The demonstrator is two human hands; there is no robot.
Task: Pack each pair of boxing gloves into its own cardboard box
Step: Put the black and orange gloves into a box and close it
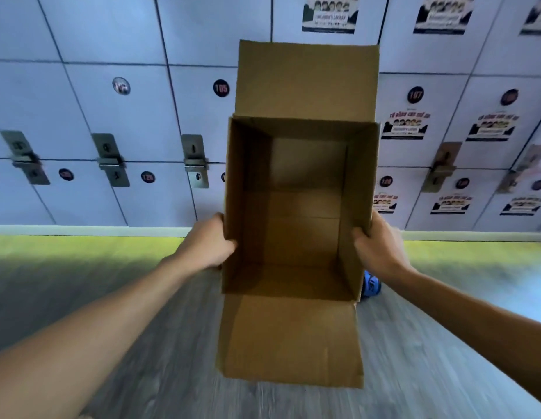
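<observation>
Left hand point(207, 244) and right hand point(379, 247) clamp the cardboard box point(296, 207) over grey floor point(172, 343), facing numbered lockers point(127, 116).

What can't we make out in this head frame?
- Head view: blue object mostly hidden behind the cardboard box; unidentifiable.
- Head view: fingers of left hand and right hand mostly behind the box walls.
- Head view: locker posters, text too small, blurred.
- No boxing gloves in view.

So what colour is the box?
The box is plain brown cardboard, clearest in the head view.
</observation>
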